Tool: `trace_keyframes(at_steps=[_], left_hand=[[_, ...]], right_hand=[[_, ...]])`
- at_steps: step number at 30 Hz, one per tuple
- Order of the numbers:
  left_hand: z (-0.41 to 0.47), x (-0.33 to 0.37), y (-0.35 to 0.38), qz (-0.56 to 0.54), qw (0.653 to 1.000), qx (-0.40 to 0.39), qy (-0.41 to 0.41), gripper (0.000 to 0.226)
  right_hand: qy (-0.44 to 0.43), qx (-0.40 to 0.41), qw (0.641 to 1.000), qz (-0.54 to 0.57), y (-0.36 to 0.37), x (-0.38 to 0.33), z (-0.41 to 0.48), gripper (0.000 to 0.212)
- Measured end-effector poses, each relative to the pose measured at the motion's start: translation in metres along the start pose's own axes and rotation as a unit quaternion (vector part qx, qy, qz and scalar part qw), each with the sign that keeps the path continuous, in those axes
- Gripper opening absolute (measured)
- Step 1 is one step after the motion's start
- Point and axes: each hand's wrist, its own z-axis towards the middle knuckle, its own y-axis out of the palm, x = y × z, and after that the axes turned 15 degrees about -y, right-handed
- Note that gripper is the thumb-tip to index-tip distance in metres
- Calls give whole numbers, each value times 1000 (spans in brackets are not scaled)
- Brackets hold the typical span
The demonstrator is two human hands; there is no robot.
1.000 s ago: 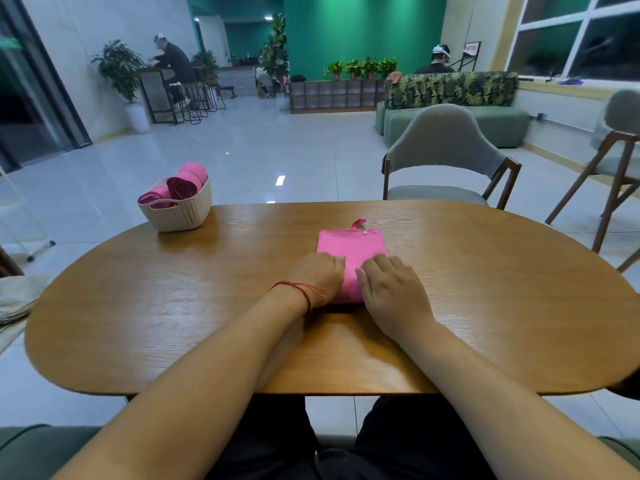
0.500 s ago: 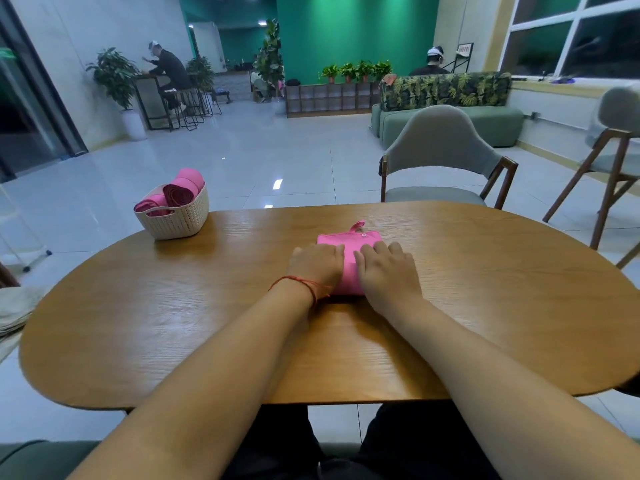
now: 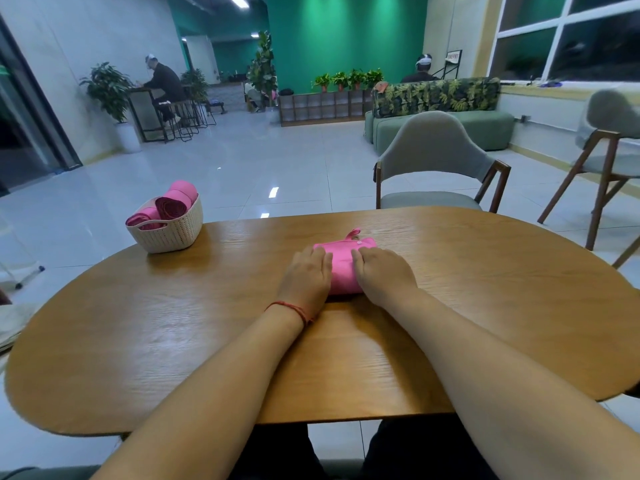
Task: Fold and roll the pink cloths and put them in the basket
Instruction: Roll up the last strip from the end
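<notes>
A pink cloth (image 3: 343,263) lies half rolled in the middle of the table (image 3: 173,341). The left hand (image 3: 304,275) and right hand (image 3: 384,275) press on it, fingers laid flat (nothing pinched). It looks soft, light and probably springy, so it is best held across the roll.

Hands sit farther out across desk (image 3: 166,327) than a second ago. Now left hand (image 3: 306,275) and right hand (image 3: 382,276) lie over far part of cloth (image 3: 343,263), fingertips near its far edge and loop (image 3: 352,233). Flat stretch ahead of fingers shrinks to narrow strip. Rolled part under palms grows thicker; its near side lies farther from body. Forearms reach longer over desk.
</notes>
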Motion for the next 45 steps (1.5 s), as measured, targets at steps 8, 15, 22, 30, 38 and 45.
trace_keyframes(at_steps=[8, 15, 22, 30, 38, 45], left_hand=[[-8, 12, -22, 37, 997, -74, 1, 50], [-32, 11, -38, 83, 987, -136, 5, 48], [-24, 15, -41, 102, 971, -209, -60, 50], [-78, 5, -31, 184, 977, -44, 94, 46], [-53, 19, -36, 91, 993, -61, 32, 44], [-28, 21, -40, 87, 980, -176, -19, 48]], right_hand=[[16, -55, 998, 22, -17, -12, -20, 48], [-113, 81, 979, -148, -24, -44, -91, 34], [-28, 43, 999, -18, -34, -45, -73, 43], [26, -101, 994, 26, -41, -34, -42, 50], [-100, 98, 985, -103, -21, -42, -77, 39], [-91, 137, 981, -104, -19, -43, -72, 40]])
